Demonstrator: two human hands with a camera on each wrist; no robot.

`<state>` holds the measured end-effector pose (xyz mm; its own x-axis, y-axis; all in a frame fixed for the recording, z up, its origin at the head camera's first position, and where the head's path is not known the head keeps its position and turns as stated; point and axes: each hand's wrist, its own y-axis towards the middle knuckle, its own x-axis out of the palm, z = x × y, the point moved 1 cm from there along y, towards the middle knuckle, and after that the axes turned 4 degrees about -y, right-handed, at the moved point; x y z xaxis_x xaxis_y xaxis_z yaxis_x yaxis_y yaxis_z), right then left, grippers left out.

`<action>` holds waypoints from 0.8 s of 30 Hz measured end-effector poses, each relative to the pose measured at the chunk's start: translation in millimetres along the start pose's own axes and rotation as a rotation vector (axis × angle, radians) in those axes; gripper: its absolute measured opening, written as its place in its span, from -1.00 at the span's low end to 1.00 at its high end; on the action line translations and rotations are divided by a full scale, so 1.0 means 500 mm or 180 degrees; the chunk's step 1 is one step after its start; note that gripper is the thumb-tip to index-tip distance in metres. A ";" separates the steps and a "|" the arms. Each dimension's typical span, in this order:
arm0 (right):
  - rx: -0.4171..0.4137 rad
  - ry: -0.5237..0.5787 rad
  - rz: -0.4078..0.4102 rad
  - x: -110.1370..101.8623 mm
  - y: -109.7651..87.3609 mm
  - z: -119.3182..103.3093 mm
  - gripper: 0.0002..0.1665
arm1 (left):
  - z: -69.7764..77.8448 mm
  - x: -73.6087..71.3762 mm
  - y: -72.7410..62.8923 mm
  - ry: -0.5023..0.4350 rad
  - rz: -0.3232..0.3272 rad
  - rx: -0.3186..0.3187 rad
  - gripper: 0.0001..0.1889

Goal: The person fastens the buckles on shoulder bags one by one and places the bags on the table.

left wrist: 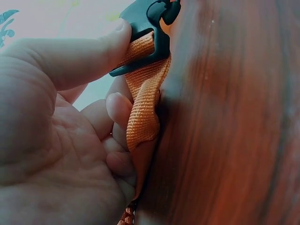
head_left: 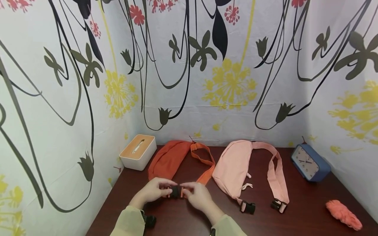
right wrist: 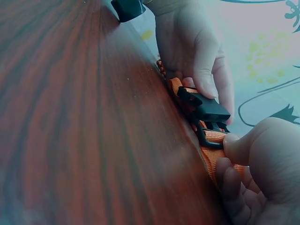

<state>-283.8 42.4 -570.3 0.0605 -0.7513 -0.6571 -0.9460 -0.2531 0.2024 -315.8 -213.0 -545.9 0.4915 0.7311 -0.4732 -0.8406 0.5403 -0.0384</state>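
Note:
The orange waist bag (head_left: 169,158) lies behind both hands, its strap (head_left: 203,160) looping to the right. My left hand (head_left: 155,190) pinches the black socket half of its side-release buckle (right wrist: 212,110), thumb on top. At the other end, my right hand (head_left: 198,196) pinches the prong half (right wrist: 202,137) by its frame and orange webbing. Between the halves the prongs are partly visible, at the socket's mouth; whether they are latched I cannot tell. In the left wrist view, orange webbing (left wrist: 143,112) runs twisted from the buckle beside my fingers.
A pink waist bag (head_left: 233,164) lies to the right, with its buckle halves (head_left: 248,207) apart. Farther right are a blue clock (head_left: 310,162) and coral yarn (head_left: 343,214). A tissue box (head_left: 138,152) stands at the back left. Patterned fabric (head_left: 183,82) walls the table.

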 end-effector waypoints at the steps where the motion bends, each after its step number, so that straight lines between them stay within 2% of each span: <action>1: 0.0006 0.0018 0.0009 0.000 0.000 0.001 -0.76 | -0.001 0.000 0.001 -0.0008 0.0001 -0.0005 -0.70; 13: 0.0162 0.0404 0.0099 -0.011 0.008 0.022 -0.75 | 0.001 0.000 0.004 -0.0177 0.0035 -0.0086 -0.68; 17: 0.0164 0.0425 0.0110 -0.013 0.008 0.021 -0.76 | 0.005 -0.001 0.003 -0.0136 0.0047 -0.0087 -0.67; 24: 0.0064 0.0279 -0.0036 -0.004 0.005 0.009 -0.76 | 0.006 -0.003 -0.002 -0.0064 0.0061 -0.0049 -0.68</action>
<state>-287.8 46.0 -571.6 0.0981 -0.7992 -0.5930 -0.9513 -0.2503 0.1800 -315.1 -213.5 -542.6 0.4797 0.7494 -0.4563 -0.8532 0.5198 -0.0432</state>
